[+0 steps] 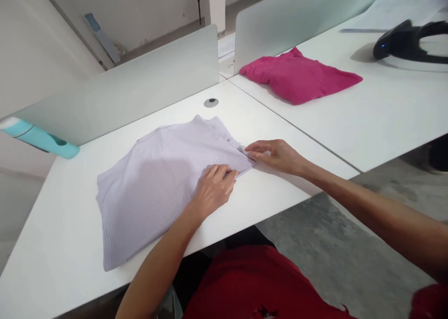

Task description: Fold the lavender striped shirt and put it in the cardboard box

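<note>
A pale lilac shirt [150,183] with fine stripes lies spread on the white desk, its fabric slightly wrinkled at the far side. My left hand [217,186] rests on the shirt near its front right edge, fingers lying on the cloth and slightly bent. Just to the right, my right hand [275,156] pinches the narrow right end of the shirt between thumb and fingers. The part inside that pinch is mostly hidden by the fingertips.
A folded pink garment [297,76] lies on the adjoining desk by the frosted divider [157,81]. A turquoise bottle-like object [42,137] is at the far left. A black device with a blue light [397,41] sits at the upper right. A round cable grommet [211,103] lies beyond the shirt.
</note>
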`<action>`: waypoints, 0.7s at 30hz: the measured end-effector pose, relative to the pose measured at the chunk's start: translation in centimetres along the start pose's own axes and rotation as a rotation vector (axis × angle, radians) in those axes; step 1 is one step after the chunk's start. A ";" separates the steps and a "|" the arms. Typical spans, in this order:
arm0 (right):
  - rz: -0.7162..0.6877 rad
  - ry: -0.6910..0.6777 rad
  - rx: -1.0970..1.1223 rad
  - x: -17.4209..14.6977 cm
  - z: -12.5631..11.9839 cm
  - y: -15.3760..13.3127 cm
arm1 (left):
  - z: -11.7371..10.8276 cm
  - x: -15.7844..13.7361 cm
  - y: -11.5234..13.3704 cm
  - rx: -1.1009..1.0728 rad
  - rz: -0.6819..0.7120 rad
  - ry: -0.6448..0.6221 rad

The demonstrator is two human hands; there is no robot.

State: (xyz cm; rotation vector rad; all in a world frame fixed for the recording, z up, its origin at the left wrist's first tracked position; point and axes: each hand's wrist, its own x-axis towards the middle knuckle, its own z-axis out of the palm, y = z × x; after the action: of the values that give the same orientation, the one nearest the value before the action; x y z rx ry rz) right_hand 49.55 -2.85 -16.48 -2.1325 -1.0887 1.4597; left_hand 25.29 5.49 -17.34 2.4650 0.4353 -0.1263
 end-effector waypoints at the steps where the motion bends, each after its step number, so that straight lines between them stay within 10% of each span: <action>1: 0.021 0.011 -0.022 0.0 -0.1 0.1 | 0.0 -0.1 0.1 0.018 0.010 0.003; 11: -0.485 0.177 -0.438 4.3 1.0 1.4 | 0.1 -0.6 0.2 0.052 0.052 0.055; 21: -0.616 0.213 -0.531 6.0 1.7 2.8 | 0.2 -0.7 0.4 0.061 0.051 0.017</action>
State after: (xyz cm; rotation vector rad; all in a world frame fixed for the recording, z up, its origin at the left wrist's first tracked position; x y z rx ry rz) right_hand 50.27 -0.46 -22.83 -1.9104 -1.9744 0.6944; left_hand 24.79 4.89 -17.13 2.5370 0.3803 -0.0989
